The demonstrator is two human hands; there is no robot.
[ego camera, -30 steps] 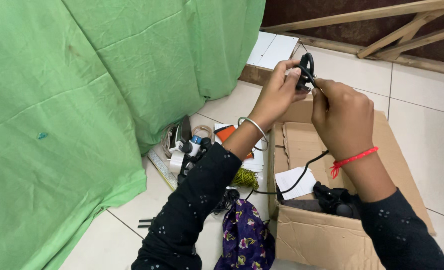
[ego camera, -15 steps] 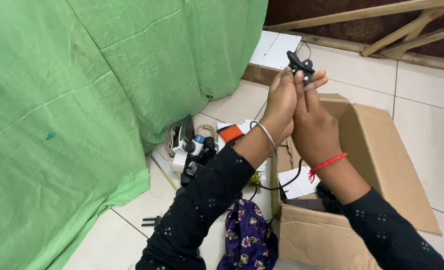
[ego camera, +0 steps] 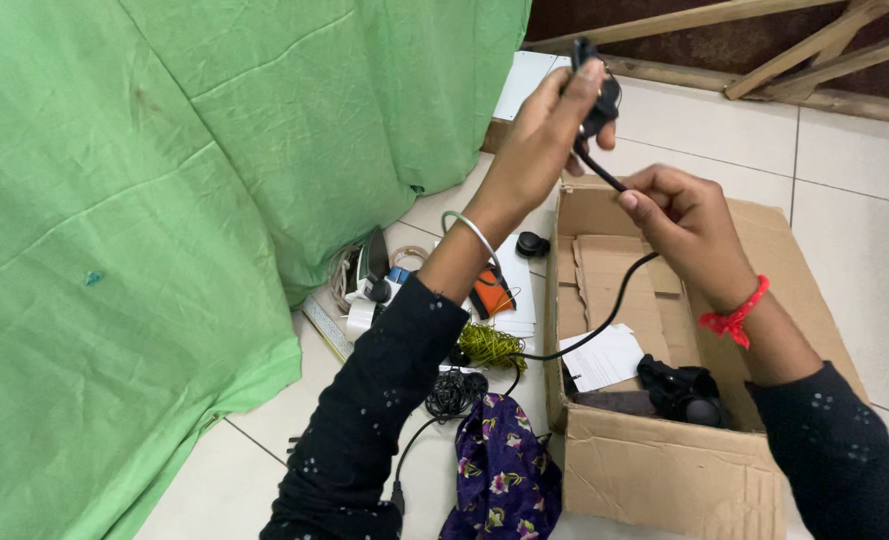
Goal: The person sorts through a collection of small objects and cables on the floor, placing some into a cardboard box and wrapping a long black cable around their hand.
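Observation:
My left hand [ego camera: 543,135] is raised high and grips the black coiled end of a cable [ego camera: 597,100]. My right hand [ego camera: 683,218] sits lower, over the open cardboard box [ego camera: 665,470], and pinches the same black cable [ego camera: 615,315] a little below the coil. From there the cable hangs down across the box and out over its left wall toward the floor. Inside the box lie a white paper slip [ego camera: 603,357] and a black gadget [ego camera: 687,393].
A green cloth [ego camera: 165,200] hangs on the left. On the tiles lie a green wire coil [ego camera: 489,346], a black cable bundle [ego camera: 452,394], a purple flowered cloth [ego camera: 503,470], an orange item [ego camera: 489,294] on white papers, and small gadgets [ego camera: 373,285]. Wooden battens [ego camera: 815,50] at the top right.
The hands, pressed together before, have come apart. My left hand rose with the coiled end; my right hand dropped lower and right, sliding along the cable over the box.

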